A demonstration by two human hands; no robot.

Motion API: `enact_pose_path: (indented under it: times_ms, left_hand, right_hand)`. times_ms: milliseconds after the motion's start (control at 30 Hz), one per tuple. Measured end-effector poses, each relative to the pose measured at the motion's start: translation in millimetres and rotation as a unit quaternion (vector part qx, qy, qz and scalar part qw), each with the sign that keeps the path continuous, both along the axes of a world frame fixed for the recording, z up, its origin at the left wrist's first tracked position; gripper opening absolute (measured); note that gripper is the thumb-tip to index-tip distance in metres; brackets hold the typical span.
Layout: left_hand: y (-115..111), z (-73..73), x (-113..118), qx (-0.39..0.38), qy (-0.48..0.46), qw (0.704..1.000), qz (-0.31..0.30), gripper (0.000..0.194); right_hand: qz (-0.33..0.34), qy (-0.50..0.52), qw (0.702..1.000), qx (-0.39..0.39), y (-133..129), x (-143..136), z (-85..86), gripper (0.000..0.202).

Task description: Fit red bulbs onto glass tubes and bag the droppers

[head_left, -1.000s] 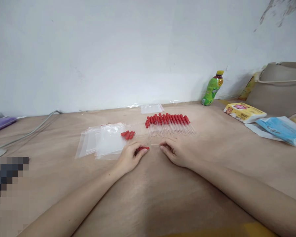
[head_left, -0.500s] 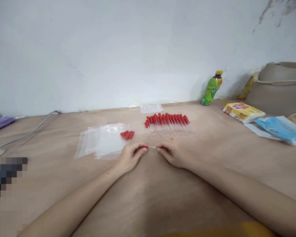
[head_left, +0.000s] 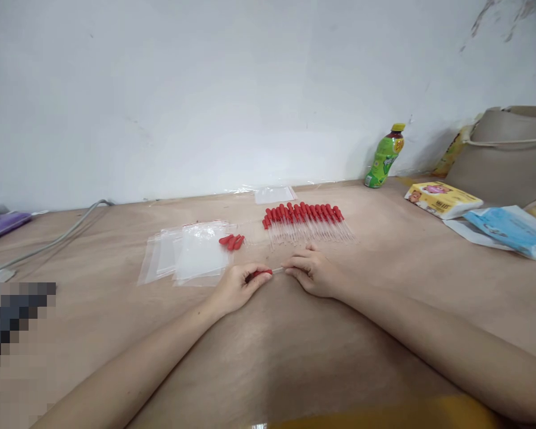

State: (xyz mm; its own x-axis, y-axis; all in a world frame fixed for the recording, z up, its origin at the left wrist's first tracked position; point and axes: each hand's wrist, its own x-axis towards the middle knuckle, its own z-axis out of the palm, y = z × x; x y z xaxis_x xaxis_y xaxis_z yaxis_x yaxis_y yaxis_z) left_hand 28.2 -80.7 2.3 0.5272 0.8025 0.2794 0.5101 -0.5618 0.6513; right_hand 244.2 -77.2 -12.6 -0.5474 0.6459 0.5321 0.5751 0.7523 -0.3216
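Note:
Between thumb and fingers, my left hand (head_left: 242, 286) holds a red rubber bulb (head_left: 263, 273), whose tip shows. A thin clear tube (head_left: 277, 270) runs from it to my right hand (head_left: 311, 272), which pinches the tube's other end. Beyond my right hand lies a row of several clear tubes with red bulbs (head_left: 304, 214). A few loose red bulbs (head_left: 232, 242) lie at the right edge of the flat clear bags (head_left: 201, 250), past my left hand. More thin clear tubes (head_left: 254, 229) lie faintly between the loose bulbs and the row.
A small clear bag (head_left: 274, 195) lies near the wall. To the right are a green bottle (head_left: 385, 156), a yellow tissue pack (head_left: 442, 199), a blue packet (head_left: 513, 229) and a grey bag (head_left: 504, 155). A cable (head_left: 67, 229) and a purple item (head_left: 4, 226) lie left.
My left hand has shifted slightly right along with the red bulb, and less of the tube shows between my hands. The view has moved slightly.

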Motion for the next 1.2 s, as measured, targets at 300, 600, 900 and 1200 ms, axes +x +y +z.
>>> enact_pose_path:
  times_ms: [300, 600, 900, 1200]
  left_hand:
    - [-3, 0.4, 0, 0.034, 0.023, 0.999, -0.012, 0.020]
    - [-2, -1.7, -4, 0.084, 0.033, 0.995, -0.032, 0.018]
    - [16, -0.4, -6, 0.157, 0.070, 0.985, 0.000, 0.021]
    - [16, -4.2, -7, 0.116, 0.088, 0.989, 0.036, 0.013]
  right_hand:
    - [-0.016, -0.046, 0.999, 0.020, -10, -8, 10.0, 0.022]
    - [-0.026, -0.050, 0.997, -0.050, -11, -19, 8.0, 0.023]
    - [-0.067, -0.010, 0.994, -0.086, -9, -25, 9.0, 0.017]
    - [-0.224, 0.133, 0.937, -0.233, 38, 0, 40.1, 0.016]
